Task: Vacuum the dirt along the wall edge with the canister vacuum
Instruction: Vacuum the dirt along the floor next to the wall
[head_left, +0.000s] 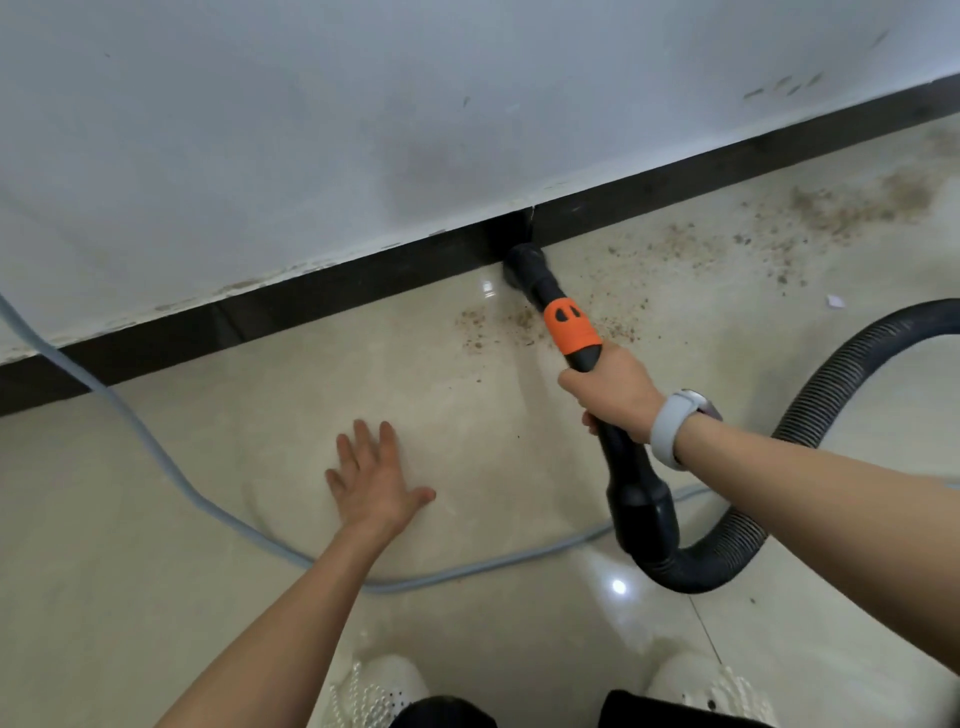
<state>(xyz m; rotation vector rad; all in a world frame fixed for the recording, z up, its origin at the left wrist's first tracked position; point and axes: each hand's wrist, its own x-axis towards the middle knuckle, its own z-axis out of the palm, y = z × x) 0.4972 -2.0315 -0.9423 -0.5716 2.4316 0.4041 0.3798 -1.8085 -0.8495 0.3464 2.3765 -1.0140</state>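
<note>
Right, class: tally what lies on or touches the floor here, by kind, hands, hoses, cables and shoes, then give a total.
Hands: 2 (open left hand, right hand gripping the black-and-orange vacuum nozzle)
Ribbed black vacuum hoses: 1
Grey-blue cables: 1
White shoes: 2
Total: 6

Bright, soft; floor glare; edges seemingly warped.

A black nozzle with an orange collar tilts down, its tip touching the floor at the black baseboard. Brown dirt lies scattered along that edge. A ribbed hose loops behind.
</note>
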